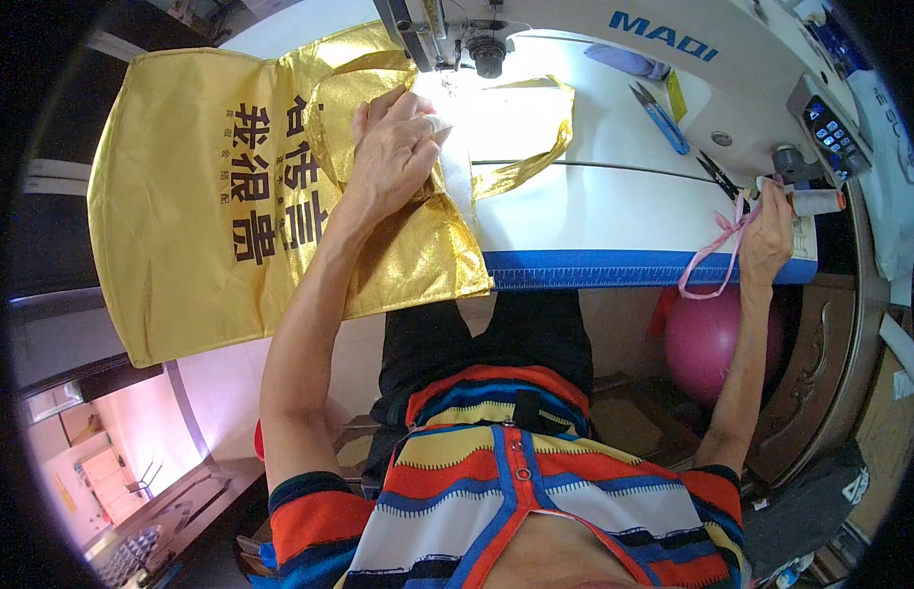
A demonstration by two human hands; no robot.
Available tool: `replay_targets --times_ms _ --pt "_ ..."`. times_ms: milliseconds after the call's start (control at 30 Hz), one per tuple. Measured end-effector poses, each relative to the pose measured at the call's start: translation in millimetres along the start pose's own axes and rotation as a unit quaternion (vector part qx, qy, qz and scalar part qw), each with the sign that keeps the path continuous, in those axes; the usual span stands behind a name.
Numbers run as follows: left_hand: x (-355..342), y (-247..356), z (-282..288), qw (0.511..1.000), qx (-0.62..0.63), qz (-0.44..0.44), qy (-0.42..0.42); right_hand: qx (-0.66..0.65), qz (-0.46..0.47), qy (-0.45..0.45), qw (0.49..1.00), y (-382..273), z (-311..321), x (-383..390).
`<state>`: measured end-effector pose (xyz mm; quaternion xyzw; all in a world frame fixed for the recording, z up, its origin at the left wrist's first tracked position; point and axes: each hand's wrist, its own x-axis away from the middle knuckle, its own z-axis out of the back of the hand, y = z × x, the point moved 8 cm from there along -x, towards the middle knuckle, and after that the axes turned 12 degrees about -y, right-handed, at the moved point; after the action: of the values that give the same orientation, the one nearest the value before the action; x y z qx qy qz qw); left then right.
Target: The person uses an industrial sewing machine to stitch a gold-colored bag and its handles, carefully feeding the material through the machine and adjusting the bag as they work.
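A gold shiny fabric bag point(172, 196) with dark printed characters lies over the left of the sewing table, its near edge hanging past the front. My left hand point(398, 152) presses on it beside the lit needle area, fingers bent and closed on the gold cloth. A gold strap point(536, 167) loops out to the right of the needle. At the table's right end, my right hand point(766, 236) has its fingers closed around the handle end of black thread snips point(717, 177). A pink ribbon point(712, 250) hangs beside that hand; the fingertips are partly hidden.
The white sewing machine point(575, 29) spans the back, with a control panel point(832, 137) at right. Blue-handled tweezers point(661, 120) lie under its arm. A white thread spool point(817, 202) is beside my right hand. A blue ruler strip point(594, 270) edges the table; a pink ball point(717, 344) sits below.
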<state>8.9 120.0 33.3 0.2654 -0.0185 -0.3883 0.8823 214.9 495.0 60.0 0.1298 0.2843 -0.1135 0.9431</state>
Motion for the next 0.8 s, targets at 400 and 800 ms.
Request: replay_targets --times_ms 400,800 --pt "1.1 0.2 1.1 1.000 0.008 0.003 0.007 -0.011 -0.010 -0.007 1.000 3.1 -3.6 2.5" --pt "-0.2 -0.3 -1.9 1.000 0.010 0.006 -0.023 -0.009 -0.014 -0.010 1.000 6.6 -6.4 3.7"
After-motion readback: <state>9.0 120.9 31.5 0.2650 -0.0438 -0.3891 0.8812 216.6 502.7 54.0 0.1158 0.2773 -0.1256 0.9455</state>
